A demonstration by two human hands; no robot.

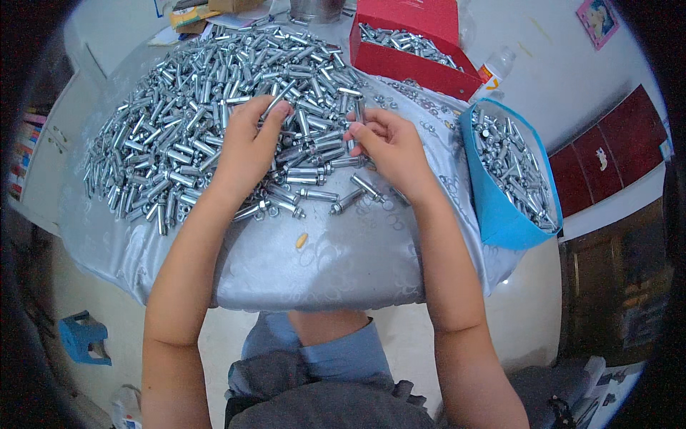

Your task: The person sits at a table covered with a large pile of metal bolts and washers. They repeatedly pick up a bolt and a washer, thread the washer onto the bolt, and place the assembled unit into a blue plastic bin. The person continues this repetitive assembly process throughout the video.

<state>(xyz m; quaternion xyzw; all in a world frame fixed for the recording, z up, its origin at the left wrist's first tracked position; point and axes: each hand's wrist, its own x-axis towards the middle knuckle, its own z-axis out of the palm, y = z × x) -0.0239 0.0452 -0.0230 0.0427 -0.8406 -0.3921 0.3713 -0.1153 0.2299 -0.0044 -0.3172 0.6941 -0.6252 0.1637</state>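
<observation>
A big heap of silver metal bolts with sleeves (193,107) covers the table, which has a silvery grey patterned cloth (321,264). My left hand (246,146) rests on the heap, its fingers pinched on one bolt (280,95) that points up and right. My right hand (389,146) is beside it at the heap's near right edge, fingers curled around an upright bolt (359,111). Loose bolts (343,194) lie just in front of both hands.
A blue bin (500,207) full of bolts hangs at the table's right edge. A red box (407,61) with more bolts stands at the back, a plastic bottle (493,71) next to it. A small yellow bit (301,240) lies on the cloth. A blue stool (84,336) stands on the floor.
</observation>
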